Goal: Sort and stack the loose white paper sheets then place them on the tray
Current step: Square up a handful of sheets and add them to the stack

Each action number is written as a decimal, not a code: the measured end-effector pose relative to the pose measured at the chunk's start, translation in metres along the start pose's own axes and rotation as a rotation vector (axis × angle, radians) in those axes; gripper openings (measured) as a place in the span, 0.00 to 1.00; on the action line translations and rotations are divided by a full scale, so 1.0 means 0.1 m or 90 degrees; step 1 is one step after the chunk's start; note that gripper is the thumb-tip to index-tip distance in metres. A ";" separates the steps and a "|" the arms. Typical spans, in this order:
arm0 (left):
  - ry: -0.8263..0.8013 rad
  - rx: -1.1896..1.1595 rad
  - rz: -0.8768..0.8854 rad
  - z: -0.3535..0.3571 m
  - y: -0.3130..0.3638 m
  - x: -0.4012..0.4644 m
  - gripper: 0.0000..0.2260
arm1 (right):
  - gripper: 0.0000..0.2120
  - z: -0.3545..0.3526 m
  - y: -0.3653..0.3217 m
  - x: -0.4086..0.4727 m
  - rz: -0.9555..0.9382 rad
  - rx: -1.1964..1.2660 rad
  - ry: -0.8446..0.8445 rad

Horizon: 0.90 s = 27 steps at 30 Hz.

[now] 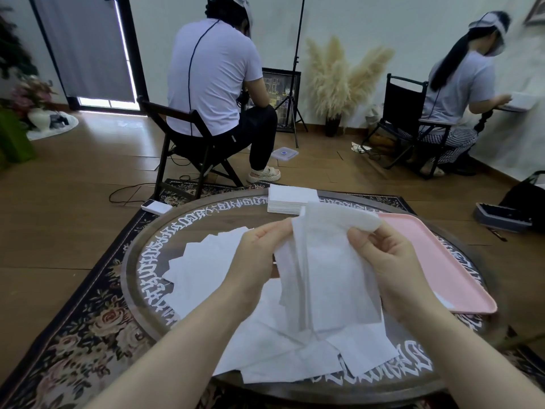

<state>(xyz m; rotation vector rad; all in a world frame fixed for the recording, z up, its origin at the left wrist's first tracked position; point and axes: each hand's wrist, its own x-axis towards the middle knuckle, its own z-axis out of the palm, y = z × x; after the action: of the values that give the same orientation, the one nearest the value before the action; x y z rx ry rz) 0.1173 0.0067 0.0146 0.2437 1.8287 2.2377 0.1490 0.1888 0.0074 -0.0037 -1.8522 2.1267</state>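
Round table [138,261] at frame centre carries scattered loose sheets [206,270], pink tray [460,270] at right stands bare, while left hand [259,258] and right hand [386,261] pinch limp held sheets [327,278], likely to slip and skew.

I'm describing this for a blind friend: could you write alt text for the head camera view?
Two bare hands, left hand and right hand, hold up a few white paper sheets above a round table strewn with loose sheets. A neat stack and a pink tray sit beyond.
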 end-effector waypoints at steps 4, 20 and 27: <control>-0.030 -0.013 0.019 0.05 -0.01 -0.03 0.17 | 0.08 0.03 0.01 -0.01 0.027 -0.016 0.035; 0.160 -0.100 0.000 -0.08 0.00 0.03 0.07 | 0.08 -0.07 -0.18 0.05 -0.008 0.055 0.139; 0.100 -0.062 -0.035 -0.03 -0.02 0.01 0.05 | 0.08 0.01 -0.04 0.02 0.089 -0.006 0.023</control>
<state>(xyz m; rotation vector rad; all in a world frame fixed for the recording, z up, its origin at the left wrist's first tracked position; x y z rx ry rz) 0.1154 0.0050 0.0121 -0.0012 1.7709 2.3593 0.1483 0.1882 0.0122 -0.1781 -1.8928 2.1938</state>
